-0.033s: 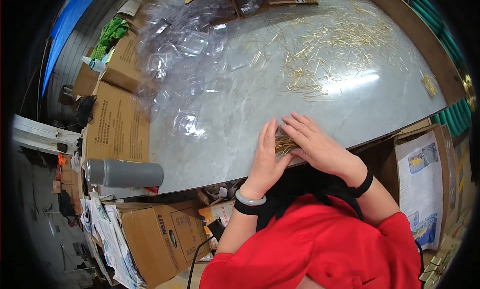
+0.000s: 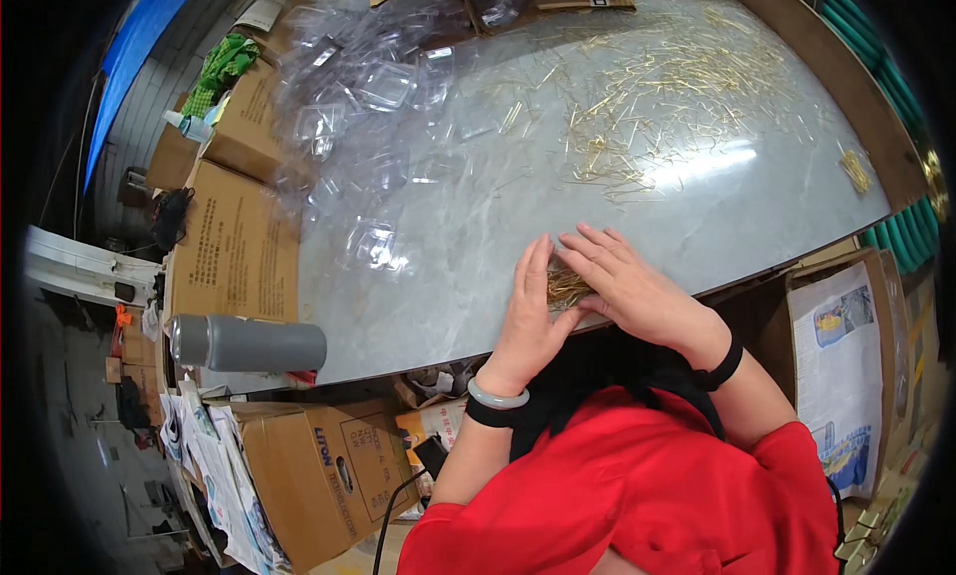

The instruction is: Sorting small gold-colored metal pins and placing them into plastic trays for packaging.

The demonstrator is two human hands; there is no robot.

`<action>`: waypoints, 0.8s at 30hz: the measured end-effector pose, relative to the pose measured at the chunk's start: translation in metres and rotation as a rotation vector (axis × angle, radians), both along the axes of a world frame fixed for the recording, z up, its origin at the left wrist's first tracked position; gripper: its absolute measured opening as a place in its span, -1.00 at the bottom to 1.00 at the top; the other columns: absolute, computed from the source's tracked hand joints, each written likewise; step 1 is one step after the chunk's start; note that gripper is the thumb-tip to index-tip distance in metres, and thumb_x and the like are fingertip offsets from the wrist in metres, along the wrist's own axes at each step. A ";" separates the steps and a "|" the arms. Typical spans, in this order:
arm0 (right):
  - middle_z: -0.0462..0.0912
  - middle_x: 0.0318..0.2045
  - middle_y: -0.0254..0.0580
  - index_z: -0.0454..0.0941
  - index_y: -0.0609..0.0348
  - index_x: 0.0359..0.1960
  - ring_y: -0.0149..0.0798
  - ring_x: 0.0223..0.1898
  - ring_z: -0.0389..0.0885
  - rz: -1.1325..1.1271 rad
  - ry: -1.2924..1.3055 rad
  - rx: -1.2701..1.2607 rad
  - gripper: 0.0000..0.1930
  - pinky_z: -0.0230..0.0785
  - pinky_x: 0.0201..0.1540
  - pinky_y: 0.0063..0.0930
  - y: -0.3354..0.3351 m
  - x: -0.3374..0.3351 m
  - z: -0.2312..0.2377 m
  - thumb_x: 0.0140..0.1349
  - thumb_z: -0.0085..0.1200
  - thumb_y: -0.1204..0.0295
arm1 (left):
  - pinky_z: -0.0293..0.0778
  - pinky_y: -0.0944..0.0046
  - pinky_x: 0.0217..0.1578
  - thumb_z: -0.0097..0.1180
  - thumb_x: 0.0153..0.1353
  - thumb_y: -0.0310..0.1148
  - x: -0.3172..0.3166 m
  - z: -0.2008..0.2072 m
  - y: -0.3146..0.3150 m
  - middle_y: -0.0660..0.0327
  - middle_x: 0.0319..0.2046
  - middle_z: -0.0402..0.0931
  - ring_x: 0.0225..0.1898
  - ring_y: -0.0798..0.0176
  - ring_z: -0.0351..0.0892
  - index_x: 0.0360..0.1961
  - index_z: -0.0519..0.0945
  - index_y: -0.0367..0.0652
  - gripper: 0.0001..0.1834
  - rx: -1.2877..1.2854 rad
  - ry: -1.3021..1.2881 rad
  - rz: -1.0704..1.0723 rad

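A small bundle of gold wire hooks lies at the table's near edge, between my two hands. My left hand presses along its left side, fingers stretched out and close together. From the right, my right hand cups it with slightly parted fingers reaching over its far end. Both thumbs point inward at the bundle's near end. Part of the bundle is hidden under my fingers. Many loose gold wire hooks are scattered farther off on the grey marbled table.
Clear plastic packs pile up at the far left. A grey bottle lies on its side at the left edge, by cardboard boxes. A small hook cluster sits at the right, near a brown raised border.
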State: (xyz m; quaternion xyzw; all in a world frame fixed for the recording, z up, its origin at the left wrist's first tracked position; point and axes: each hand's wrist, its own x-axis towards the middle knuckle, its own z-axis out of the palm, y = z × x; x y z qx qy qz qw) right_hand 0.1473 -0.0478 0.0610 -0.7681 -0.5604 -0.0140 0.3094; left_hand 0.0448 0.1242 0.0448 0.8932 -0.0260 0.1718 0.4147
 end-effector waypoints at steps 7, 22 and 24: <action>0.49 0.19 -0.05 0.38 0.21 0.27 0.05 0.34 0.37 0.005 -0.049 -0.004 -0.42 0.19 0.42 -0.07 0.005 0.006 -0.002 0.23 0.23 0.34 | 0.33 0.01 0.28 0.49 -0.03 -0.45 -0.025 0.014 0.013 -0.04 0.27 0.35 0.23 -0.10 0.41 0.30 0.43 -0.26 -0.20 0.272 0.057 0.235; 0.59 -0.13 -0.19 0.61 0.13 -0.04 -0.06 0.04 0.53 0.047 -0.035 0.135 -0.70 0.40 0.14 -0.22 0.004 0.006 -0.005 0.16 0.20 0.48 | 0.38 -0.01 0.09 0.51 -0.06 -0.35 -0.017 0.030 0.015 0.02 0.02 0.44 0.05 -0.14 0.41 0.03 0.54 -0.20 -0.41 0.384 0.036 0.108; 0.59 -0.12 -0.18 0.61 0.13 -0.04 -0.06 0.05 0.53 0.041 -0.030 0.135 -0.71 0.40 0.13 -0.22 0.004 0.005 -0.005 0.16 0.19 0.48 | 0.39 -0.01 0.08 0.52 -0.07 -0.34 -0.014 0.032 0.015 0.02 0.01 0.45 0.05 -0.14 0.40 0.00 0.54 -0.21 -0.41 0.372 0.060 0.104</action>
